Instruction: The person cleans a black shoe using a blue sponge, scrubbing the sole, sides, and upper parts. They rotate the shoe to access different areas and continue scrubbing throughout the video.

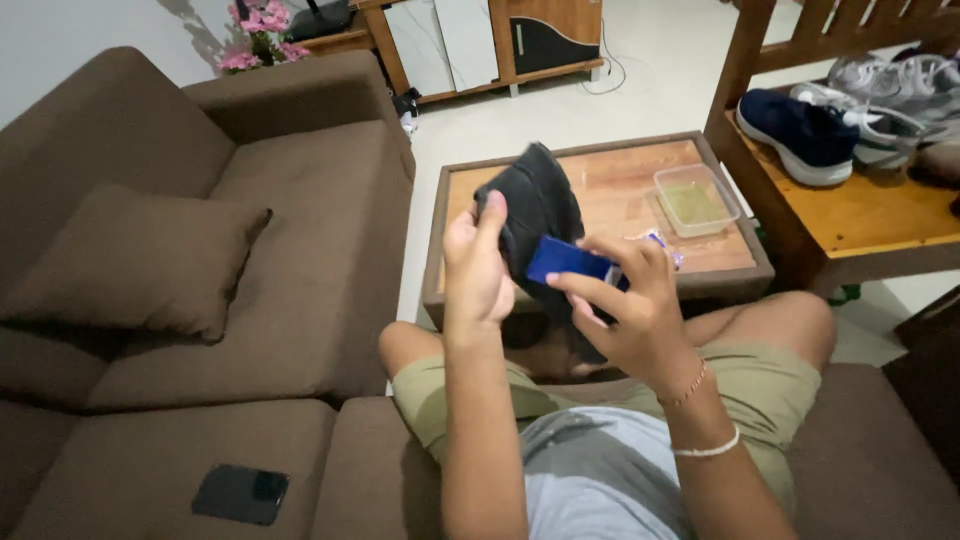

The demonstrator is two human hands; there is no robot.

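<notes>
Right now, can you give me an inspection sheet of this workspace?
Surface: wooden coffee table, mostly bare.
Job's things: black shoe in left hand; blue brush in right hand.
Clutter: clear plastic tub on the table; dark phone on the sofa.
Grippers: both hands' fingers closed on their things.
Cables: one cord on the floor by the cabinet.
Surroundings: brown sofa, cushion, shoes on a wooden bench.

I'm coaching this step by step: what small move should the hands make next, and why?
Probably bring the blue card-like object in the right hand onto the dark cloth item that the left hand holds up; the two already meet there.
</notes>
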